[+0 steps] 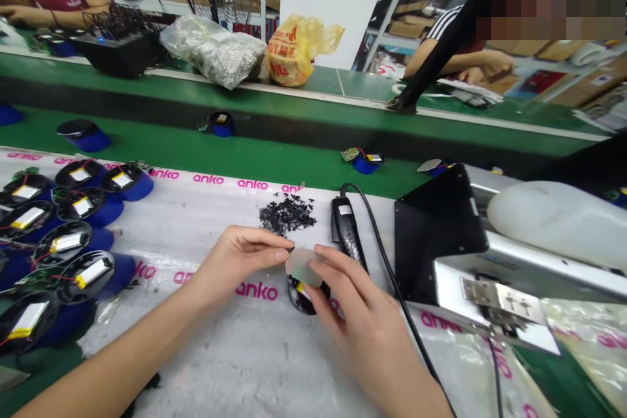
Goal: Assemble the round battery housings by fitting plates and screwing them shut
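Observation:
My left hand reaches in from the lower left, thumb and fingers pinched on a tiny dark part at its fingertips. My right hand comes in from the lower right and holds a small translucent grey piece between thumb and fingers. Right under that piece lies a round black unit with a yellow battery showing inside. A loose heap of small black screws lies just beyond my hands on the white anko-printed plastic sheet.
Several open blue-and-black units with yellow batteries are stacked at left. A black electric screwdriver with cable lies at right, beside a black-and-metal fixture. More units ride the green conveyor. Other people work across the belt.

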`<state>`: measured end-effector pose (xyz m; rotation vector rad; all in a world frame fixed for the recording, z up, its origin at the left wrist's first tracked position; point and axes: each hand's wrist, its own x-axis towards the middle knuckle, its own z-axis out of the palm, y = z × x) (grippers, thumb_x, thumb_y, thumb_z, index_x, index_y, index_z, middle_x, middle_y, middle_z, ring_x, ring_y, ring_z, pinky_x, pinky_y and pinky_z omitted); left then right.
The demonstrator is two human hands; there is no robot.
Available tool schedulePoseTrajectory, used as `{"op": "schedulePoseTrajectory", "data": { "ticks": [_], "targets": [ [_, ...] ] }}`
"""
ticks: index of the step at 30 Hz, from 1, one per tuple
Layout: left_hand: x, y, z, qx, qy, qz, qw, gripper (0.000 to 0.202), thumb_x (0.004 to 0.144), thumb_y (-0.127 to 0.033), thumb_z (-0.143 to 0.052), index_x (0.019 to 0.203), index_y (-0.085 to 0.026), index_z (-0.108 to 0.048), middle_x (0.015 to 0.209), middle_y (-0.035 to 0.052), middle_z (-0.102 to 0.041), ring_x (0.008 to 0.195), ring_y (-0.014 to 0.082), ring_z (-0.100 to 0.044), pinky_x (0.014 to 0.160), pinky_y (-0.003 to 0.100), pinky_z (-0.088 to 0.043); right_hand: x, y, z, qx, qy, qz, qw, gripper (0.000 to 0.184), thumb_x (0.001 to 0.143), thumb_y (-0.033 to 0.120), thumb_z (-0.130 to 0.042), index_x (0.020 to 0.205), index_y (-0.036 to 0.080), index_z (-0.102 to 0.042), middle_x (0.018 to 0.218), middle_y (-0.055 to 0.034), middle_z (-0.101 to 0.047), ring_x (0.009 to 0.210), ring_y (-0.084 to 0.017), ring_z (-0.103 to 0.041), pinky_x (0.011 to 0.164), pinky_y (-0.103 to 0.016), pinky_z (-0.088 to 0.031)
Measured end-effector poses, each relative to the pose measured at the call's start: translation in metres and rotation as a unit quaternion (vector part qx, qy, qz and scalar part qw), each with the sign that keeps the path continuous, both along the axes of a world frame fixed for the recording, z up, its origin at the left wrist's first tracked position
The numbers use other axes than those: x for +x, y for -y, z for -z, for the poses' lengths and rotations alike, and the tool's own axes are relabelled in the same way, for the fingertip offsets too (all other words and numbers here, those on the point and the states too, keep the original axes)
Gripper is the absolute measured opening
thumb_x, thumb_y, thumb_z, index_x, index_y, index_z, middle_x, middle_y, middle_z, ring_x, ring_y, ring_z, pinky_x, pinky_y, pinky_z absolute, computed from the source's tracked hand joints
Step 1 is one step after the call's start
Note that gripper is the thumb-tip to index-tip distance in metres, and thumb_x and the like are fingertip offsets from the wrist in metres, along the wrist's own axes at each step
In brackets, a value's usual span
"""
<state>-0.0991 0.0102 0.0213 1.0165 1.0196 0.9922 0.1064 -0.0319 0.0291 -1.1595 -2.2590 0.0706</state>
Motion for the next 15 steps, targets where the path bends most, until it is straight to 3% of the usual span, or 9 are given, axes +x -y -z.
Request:
{"op": "schedulePoseTrajectory", "data": {
  "ticks": [5, 7, 9, 11, 13, 15],
  "targets": [
    [0.008, 0.017, -0.005, 0.116, -0.041, -0.006, 0.992, 0.033, 0.087, -0.020, -0.071, 0.118, -0.031, -0.073, 0.100, -0.0014, -0.079, 0.091, 0.0161, -0.071, 0.088, 0.030, -0.055, 0.001, -0.002, -0.008, -0.094, -0.054, -0.012, 0.994, 0.051, 0.094, 0.011, -0.049, 0.142, 0.027, -0.046, 0.125, -0.0096, -0.055, 0.107, -0.018, -0.065, 0.083, -0.027, -0.061],
    [0.006, 0.019, -0.004, 0.185, -0.090, 0.029, 0.978, 0.046, 0.081, -0.024, -0.080, 0.124, -0.032, -0.069, 0.113, 0.0006, -0.075, 0.103, 0.0199, -0.067, 0.100, 0.036, -0.050, 0.005, -0.003, -0.012, -0.124, -0.103, -0.025, 0.987, 0.049, 0.093, 0.011, -0.053, 0.138, 0.031, -0.051, 0.124, -0.0063, -0.054, 0.110, -0.015, -0.063, 0.089, -0.023, -0.058],
    [0.005, 0.020, -0.001, 0.220, -0.153, 0.098, 0.958, 0.075, 0.068, -0.030, -0.089, 0.137, -0.033, -0.058, 0.128, 0.0041, -0.066, 0.116, 0.0257, -0.060, 0.106, 0.042, -0.046, 0.008, -0.002, -0.017, -0.151, -0.122, -0.025, 0.981, 0.047, 0.092, 0.012, -0.055, 0.136, 0.032, -0.053, 0.124, -0.0047, -0.055, 0.110, -0.014, -0.063, 0.092, -0.022, -0.056],
    [0.008, 0.019, 0.005, 0.197, -0.201, 0.171, 0.944, 0.096, 0.064, -0.031, -0.091, 0.148, -0.035, -0.044, 0.138, 0.0079, -0.057, 0.124, 0.0304, -0.053, 0.107, 0.048, -0.044, 0.010, 0.001, -0.020, -0.171, -0.113, -0.025, 0.978, 0.048, 0.093, 0.014, -0.056, 0.137, 0.032, -0.052, 0.125, -0.0044, -0.056, 0.111, -0.015, -0.062, 0.093, -0.023, -0.056],
    [0.014, 0.019, 0.011, 0.169, -0.228, 0.209, 0.936, 0.094, 0.071, -0.029, -0.085, 0.152, -0.034, -0.037, 0.143, 0.0102, -0.052, 0.129, 0.0330, -0.049, 0.108, 0.052, -0.042, 0.010, 0.007, -0.022, -0.174, -0.097, -0.023, 0.980, 0.050, 0.092, 0.015, -0.057, 0.138, 0.031, -0.050, 0.126, -0.0043, -0.058, 0.113, -0.016, -0.061, 0.096, -0.025, -0.055],
    [0.018, 0.019, 0.015, 0.148, -0.222, 0.210, 0.940, 0.087, 0.073, -0.026, -0.081, 0.150, -0.031, -0.041, 0.146, 0.0107, -0.052, 0.131, 0.0352, -0.046, 0.110, 0.055, -0.038, 0.010, 0.015, -0.020, -0.172, -0.075, -0.005, 0.982, 0.049, 0.090, 0.019, -0.060, 0.137, 0.030, -0.051, 0.121, -0.0041, -0.060, 0.108, -0.017, -0.063, 0.093, -0.026, -0.057]
  ]
}}
